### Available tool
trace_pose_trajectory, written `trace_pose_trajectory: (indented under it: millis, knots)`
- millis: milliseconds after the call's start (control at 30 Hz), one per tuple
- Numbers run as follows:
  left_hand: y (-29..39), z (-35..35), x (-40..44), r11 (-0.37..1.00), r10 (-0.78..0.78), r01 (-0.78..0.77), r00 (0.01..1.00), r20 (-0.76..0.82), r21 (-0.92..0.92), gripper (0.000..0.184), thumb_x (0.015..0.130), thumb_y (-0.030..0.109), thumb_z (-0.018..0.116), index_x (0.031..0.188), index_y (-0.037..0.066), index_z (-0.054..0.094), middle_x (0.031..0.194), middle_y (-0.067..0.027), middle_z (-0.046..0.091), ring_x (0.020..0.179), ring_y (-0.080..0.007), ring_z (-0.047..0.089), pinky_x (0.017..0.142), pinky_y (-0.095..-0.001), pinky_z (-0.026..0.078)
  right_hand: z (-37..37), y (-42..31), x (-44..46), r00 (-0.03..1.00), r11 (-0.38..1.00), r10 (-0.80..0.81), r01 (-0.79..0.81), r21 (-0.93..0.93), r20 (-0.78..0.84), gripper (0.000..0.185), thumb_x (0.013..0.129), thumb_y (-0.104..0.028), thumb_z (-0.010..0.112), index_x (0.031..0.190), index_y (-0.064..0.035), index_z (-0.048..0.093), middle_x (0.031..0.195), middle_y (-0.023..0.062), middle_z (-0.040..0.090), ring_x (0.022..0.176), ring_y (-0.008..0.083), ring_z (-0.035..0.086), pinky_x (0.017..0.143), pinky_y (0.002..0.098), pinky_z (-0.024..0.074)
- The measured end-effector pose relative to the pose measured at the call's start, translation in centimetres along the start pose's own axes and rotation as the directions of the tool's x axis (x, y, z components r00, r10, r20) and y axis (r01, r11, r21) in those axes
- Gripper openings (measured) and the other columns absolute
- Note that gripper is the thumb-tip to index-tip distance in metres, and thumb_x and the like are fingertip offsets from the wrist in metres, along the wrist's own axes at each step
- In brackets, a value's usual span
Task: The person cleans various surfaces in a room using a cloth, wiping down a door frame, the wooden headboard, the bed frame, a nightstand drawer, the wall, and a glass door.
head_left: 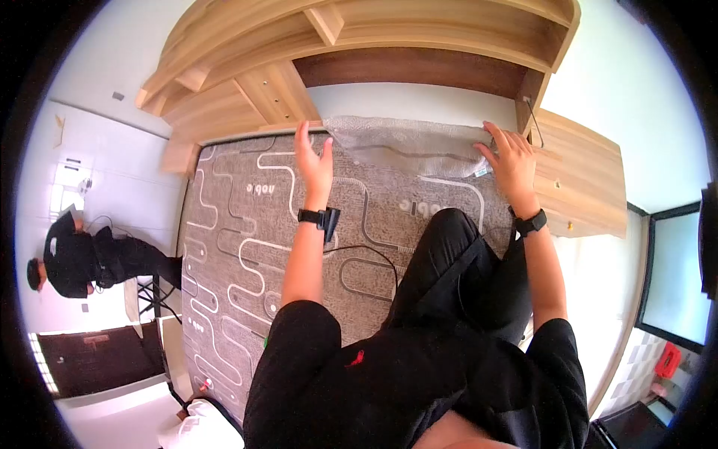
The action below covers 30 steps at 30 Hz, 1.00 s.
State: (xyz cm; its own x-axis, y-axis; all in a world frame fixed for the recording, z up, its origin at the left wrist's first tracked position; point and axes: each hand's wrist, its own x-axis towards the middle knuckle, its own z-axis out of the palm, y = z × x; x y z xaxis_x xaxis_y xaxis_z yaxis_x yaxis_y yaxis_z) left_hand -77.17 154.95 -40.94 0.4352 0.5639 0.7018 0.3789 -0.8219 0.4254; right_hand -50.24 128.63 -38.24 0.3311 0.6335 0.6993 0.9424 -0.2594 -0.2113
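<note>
Two hands, one pillow. Gray pillow [407, 142] lies on the bed [351, 217], between your left and right fingers. Your left hand [314, 166] is wide, thumb well off the fingers, just beside the pillow's left end; can't tell if it touches. Your right hand [514, 161] brackets the right end, thumb against the cover, fingers spread; can't tell if that's a real pinch.

Risks: with your left fingers this loose, that end could sag or swing out of line if you lift from the right alone. Push too hard past your fingertips and the pillow could ride up against the headboard [434, 37] or bunch. Black cable [378, 251] runs across the bed, nearer you than your left fingers; a knee or forearm could snag it. Wire [534, 120] hangs just beyond your right fingers and could catch a knuckle.

Writing: "noble" shows on the bed cover nearer you than the left fingers, and again between both hands. White label [482, 172] by your right thumb: too small to read. Red logo [355, 359] on your shirt, no legible letters.
</note>
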Motion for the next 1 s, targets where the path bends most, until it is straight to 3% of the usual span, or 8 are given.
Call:
trace_pose_trajectory:
  millis: [100,167,300,433,567,700,800,1000]
  knots:
    - [0.7,1.1,-1.0,0.862,-0.434,0.425,0.9,0.031,-0.277,0.048,0.087,0.011,0.066,0.129,0.001,0.045,0.121,-0.0139,0.054,0.106,-0.0245,0.055,0.094,-0.0391,0.046,0.9,0.0,0.0,0.997,0.999,0.007,-0.009,-0.032,-0.074,0.037,0.071,-0.028,0.075,0.103,-0.0109,0.064,0.084,0.0033,0.067,0.08,0.0215,0.062,0.074,0.0337,0.0463]
    - [0.8,1.5,-0.7,0.231,-0.508,0.66,0.709,0.49,-0.715,0.04,0.088,0.013,0.066,0.123,0.003,0.048,0.109,-0.0088,0.056,0.1,-0.0169,0.056,0.082,-0.0319,0.052,1.6,0.0,-0.2,0.993,1.0,-0.004,0.001,-0.03,-0.119,0.036,0.07,-0.028,0.075,0.1,-0.0119,0.064,0.085,0.002,0.066,0.079,0.021,0.061,0.072,0.0327,0.0451]
    - [0.5,1.1,2.0,0.558,-0.477,0.709,0.699,0.533,-0.431,0.027,0.091,0.018,0.064,0.111,0.002,0.057,0.087,0.0005,0.06,0.081,-0.0073,0.057,0.063,-0.0208,0.045,1.5,-0.2,-0.3,0.986,0.992,-0.067,0.05,-0.114,-0.155,0.035,0.074,-0.029,0.073,0.104,-0.0128,0.064,0.091,-0.0014,0.065,0.083,0.019,0.059,0.078,0.0326,0.045]
    - [-0.9,-0.7,2.6,0.813,-0.301,0.341,0.94,0.16,-0.472,0.02,0.092,0.018,0.063,0.103,0.001,0.062,0.084,0.0047,0.059,0.074,-0.0037,0.049,0.066,-0.019,0.039,-1.4,-1.4,0.4,0.986,0.983,-0.138,0.125,-0.135,-0.089,0.033,0.083,-0.025,0.066,0.115,-0.0163,0.063,0.096,0.0003,0.066,0.087,0.0211,0.06,0.083,0.0346,0.0453]
    - [-0.2,-2.8,4.4,0.52,-0.505,0.452,0.847,0.166,-0.725,0.021,0.091,0.008,0.061,0.11,-0.002,0.061,0.102,-0.0018,0.063,0.094,-0.0096,0.056,0.085,-0.0235,0.042,-1.5,0.2,0.1,0.995,0.994,0.035,-0.044,0.096,0.094,0.032,0.084,-0.019,0.064,0.116,-0.0159,0.065,0.099,0.0055,0.068,0.091,0.0241,0.062,0.085,0.0366,0.0467]
    - [2.0,-3.7,7.6,0.192,-0.308,0.35,0.908,0.283,-0.917,0.044,0.092,0.006,0.056,0.134,-0.001,0.046,0.129,-0.0094,0.054,0.116,-0.0162,0.051,0.101,-0.0311,0.038,-1.7,2.3,0.5,0.967,0.899,0.16,-0.226,0.376,0.198,0.024,0.083,-0.013,0.067,0.106,-0.0136,0.071,0.093,0.011,0.07,0.085,0.025,0.068,0.071,0.0324,0.0517]
    - [4.0,-5.3,9.6,0.171,-0.28,0.378,0.904,0.322,-0.91,0.049,0.094,0.008,0.056,0.14,0.0,0.04,0.131,-0.0084,0.052,0.117,-0.0165,0.049,0.101,-0.0333,0.039,-3.2,3.0,1.4,0.932,0.841,0.269,-0.35,0.411,0.243,0.028,0.087,-0.009,0.061,0.113,-0.0158,0.069,0.098,0.0115,0.07,0.089,0.02,0.068,0.076,0.0303,0.052]
    - [6.2,-6.6,16.8,0.305,-0.175,0.251,0.963,0.206,-0.919,0.042,0.089,0.004,0.062,0.129,-0.001,0.052,0.118,-0.0064,0.06,0.104,-0.0143,0.056,0.091,-0.0303,0.045,-8.5,6.9,10.3,0.992,0.924,0.042,0.007,0.382,-0.118,0.035,0.096,-0.013,0.053,0.131,-0.0135,0.056,0.121,0.0056,0.064,0.106,0.0143,0.061,0.088,0.0279,0.0498]
